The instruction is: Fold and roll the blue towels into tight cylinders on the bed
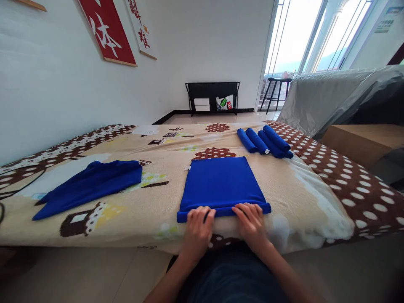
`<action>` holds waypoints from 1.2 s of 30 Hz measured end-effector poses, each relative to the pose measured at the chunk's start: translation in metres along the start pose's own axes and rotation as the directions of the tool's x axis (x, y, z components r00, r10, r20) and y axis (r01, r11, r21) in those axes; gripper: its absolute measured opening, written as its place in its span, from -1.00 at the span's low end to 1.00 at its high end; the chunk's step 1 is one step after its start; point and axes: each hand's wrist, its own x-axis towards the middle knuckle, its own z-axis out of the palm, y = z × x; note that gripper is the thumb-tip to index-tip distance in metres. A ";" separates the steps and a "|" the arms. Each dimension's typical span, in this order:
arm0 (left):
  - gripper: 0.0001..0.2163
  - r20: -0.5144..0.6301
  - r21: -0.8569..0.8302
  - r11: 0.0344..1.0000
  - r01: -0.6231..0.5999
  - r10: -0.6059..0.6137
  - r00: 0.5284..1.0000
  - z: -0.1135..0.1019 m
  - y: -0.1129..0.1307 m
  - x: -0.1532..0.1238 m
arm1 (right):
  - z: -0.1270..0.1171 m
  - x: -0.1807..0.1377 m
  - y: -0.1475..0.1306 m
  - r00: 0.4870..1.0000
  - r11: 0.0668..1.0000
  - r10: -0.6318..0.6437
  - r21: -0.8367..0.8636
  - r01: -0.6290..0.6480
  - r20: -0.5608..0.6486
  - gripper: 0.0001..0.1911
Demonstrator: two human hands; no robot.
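Note:
A blue towel lies flat on the patterned blanket in front of me, a small white label at its far left corner. Its near edge is wound into a narrow roll. My left hand curls its fingers over the left part of that roll. On the right part, my right hand grips with bent fingers. Both thumbs point inward, and part of the roll under the fingers is hidden. Several rolled blue towels lie side by side at the far right. A loosely folded blue cloth rests at the left.
The beige blanket with brown dotted borders covers the bed-like surface. A dark cable curves along its left edge. Beyond stand a black rack and a stool. A plastic-covered piece and cardboard box are at the right.

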 end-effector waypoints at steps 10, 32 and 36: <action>-0.52 0.077 -0.021 1.000 0.004 -0.003 0.997 -0.012 -0.053 -0.042 | -0.031 -0.031 0.052 0.992 0.994 0.034 -0.108 -0.021 0.122 -0.41; -0.55 0.185 0.049 0.998 0.025 -0.034 0.982 -0.017 -0.066 -0.029 | -0.032 -0.012 0.050 0.978 0.975 0.141 -0.195 -0.109 0.156 -0.62; -0.58 0.177 0.103 0.994 0.049 -0.066 0.982 -0.026 -0.066 -0.025 | -0.038 -0.008 0.051 0.983 0.966 0.165 -0.214 -0.145 0.080 -0.69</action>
